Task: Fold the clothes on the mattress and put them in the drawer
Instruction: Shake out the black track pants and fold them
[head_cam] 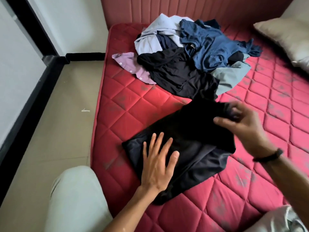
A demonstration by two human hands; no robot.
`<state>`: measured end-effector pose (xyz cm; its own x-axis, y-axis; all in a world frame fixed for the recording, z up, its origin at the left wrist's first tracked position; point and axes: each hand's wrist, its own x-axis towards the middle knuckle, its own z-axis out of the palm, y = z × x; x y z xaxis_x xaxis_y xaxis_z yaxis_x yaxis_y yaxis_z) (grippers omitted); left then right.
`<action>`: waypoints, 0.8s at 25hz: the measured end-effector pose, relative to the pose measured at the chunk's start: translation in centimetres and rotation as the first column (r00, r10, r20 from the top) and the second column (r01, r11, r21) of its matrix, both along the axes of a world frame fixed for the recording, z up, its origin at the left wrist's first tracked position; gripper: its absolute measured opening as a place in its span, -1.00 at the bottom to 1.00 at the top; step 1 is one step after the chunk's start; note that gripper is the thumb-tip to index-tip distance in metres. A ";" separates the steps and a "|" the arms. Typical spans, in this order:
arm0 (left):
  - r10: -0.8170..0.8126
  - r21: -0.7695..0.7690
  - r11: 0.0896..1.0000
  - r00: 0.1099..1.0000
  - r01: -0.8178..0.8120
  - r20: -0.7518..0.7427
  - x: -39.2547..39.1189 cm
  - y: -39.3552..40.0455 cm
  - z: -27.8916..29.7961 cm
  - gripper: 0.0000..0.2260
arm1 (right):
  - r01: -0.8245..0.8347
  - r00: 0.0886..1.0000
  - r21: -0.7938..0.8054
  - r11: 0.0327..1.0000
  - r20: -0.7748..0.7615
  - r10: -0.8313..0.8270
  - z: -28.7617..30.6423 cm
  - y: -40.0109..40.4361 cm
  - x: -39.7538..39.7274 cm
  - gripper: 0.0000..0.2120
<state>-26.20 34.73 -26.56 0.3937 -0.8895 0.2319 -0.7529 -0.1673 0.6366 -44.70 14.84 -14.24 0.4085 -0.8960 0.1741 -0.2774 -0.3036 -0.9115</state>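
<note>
Nearest me, left hand (157,161) lies flat, fingers spread, pinning the black soft-fabric garment (180,148) to the red quilted mattress (133,101) while my right hand (240,124) pinches its far edge, probably to fold it over.

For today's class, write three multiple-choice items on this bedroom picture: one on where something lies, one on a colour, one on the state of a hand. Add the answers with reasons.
1. Where does the pile of unfolded clothes lie?
A. on the floor
B. on the mattress, beyond the black garment
C. on the pillow

2. What colour is the buttoned shirt at the pile's left edge?
A. purple
B. yellow
C. white

3. How is the left hand?
A. curled in a fist
B. lifted off the bed
C. flat, fingers spread, pressing the black garment

Answers: 1 B, the heap sits on the red quilting past the garment. 2 A, its placket with buttons is lilac-purple. 3 C, the palm lies on the cloth while the right hand pinches the garment's far end.
</note>
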 end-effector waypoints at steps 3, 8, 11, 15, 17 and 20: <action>0.022 -0.102 0.955 0.409 -0.278 -0.912 0.4 1.5 2.9 -0.24 | -0.380 0.883 -0.213 0.900 -0.373 0.284 -1.6 10.2 3.1 -0.60; 0.116 0.149 0.962 -0.151 -0.229 -0.982 1.0 3.0 2.5 -0.43 | -0.573 0.702 -0.124 0.810 -0.584 0.407 -4.5 15.1 5.5 -0.62; 0.171 0.169 0.960 -0.009 -0.225 -0.985 0.9 3.0 2.4 -0.40 | -0.420 0.835 -0.418 0.805 -0.526 0.162 -3.9 12.0 5.8 -0.72; 0.199 0.154 0.942 0.125 -0.298 -0.972 1.8 5.2 2.5 -0.49 | -0.470 0.700 -0.491 0.734 -0.713 -0.029 -5.5 8.7 5.8 -0.47; 0.262 0.195 0.944 0.245 -0.267 -0.933 2.9 7.3 1.7 -0.45 | -0.543 0.583 -0.411 0.733 -0.812 -0.024 -7.1 9.0 6.2 -0.36; 0.418 0.338 0.908 0.605 -0.248 -0.677 3.4 9.4 2.4 -0.55 | -0.595 0.443 -0.269 0.758 -0.896 0.029 -9.8 10.4 7.0 -0.35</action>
